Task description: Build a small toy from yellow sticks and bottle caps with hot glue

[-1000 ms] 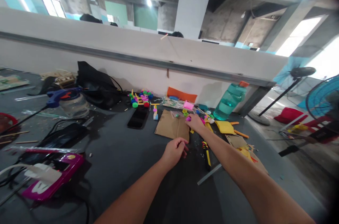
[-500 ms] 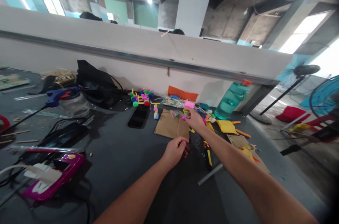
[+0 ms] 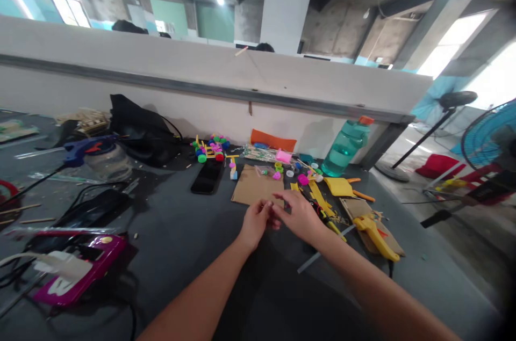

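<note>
My left hand (image 3: 257,224) is closed, its thumb and fingers pinched together just off the near edge of the cardboard piece (image 3: 252,185). From the right, my right hand (image 3: 300,216) meets it, fingers curled and the tips close to the left fingertips. Whatever lies between the fingers is too small or hidden to make out. Beyond the hands lie small pink pieces (image 3: 277,175), a magenta piece (image 3: 303,179) and yellow strips (image 3: 320,193). A black-and-yellow utility knife (image 3: 332,227) lies partly behind my right forearm.
A teal bottle (image 3: 344,149) leans at the back right, near a yellow glue gun (image 3: 377,239). Left of the cardboard are a phone (image 3: 207,177) and a small colourful wheeled toy (image 3: 212,149). A purple power strip (image 3: 83,271) and a blue glue gun (image 3: 83,150) sit at left.
My right hand has drawn back from the small coloured pieces behind the cardboard to my left hand. The view has shifted slightly, bringing the yellow glue gun into sight.
</note>
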